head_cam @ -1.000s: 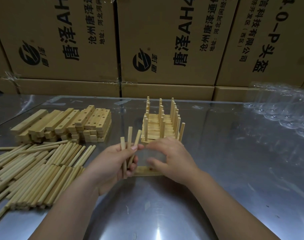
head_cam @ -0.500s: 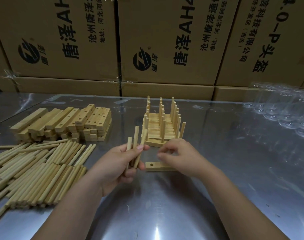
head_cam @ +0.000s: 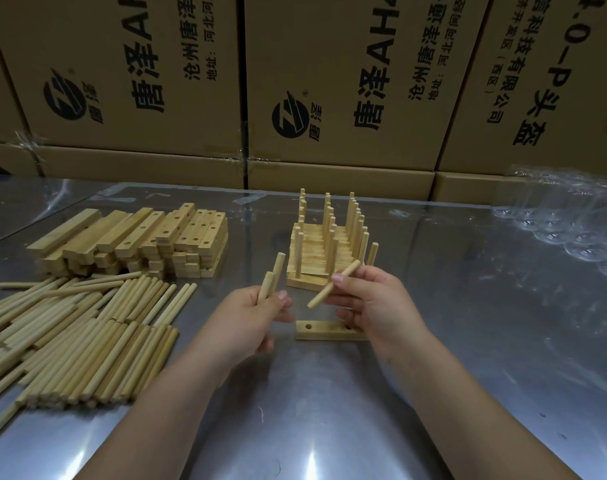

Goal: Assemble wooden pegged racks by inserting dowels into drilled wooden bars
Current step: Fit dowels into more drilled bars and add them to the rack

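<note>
Left hand (head_cam: 250,318) grips two dowels (head_cam: 273,280) by their lower ends, fingers curled round them, sticks near upright. Right hand (head_cam: 376,308) pinches a single dowel (head_cam: 333,285) between thumb and fingertips. It's tilted: upper end points toward the far right, lower end hangs free between the hands. Drilled bar (head_cam: 324,330) lies flat mid-table (head_cam: 468,341), just below the hands, its right end hidden under the right hand. Two holes show on its top face. Finished racks (head_cam: 329,247) are stacked just behind it, pegs up. Bar stack (head_cam: 135,237) sits toward the far left, and loose dowels (head_cam: 73,337) are piled along the left edge. Cardboard boxes (head_cam: 329,81) line the far edge. Clear plastic pile (head_cam: 572,223) at the far right corner.
</note>
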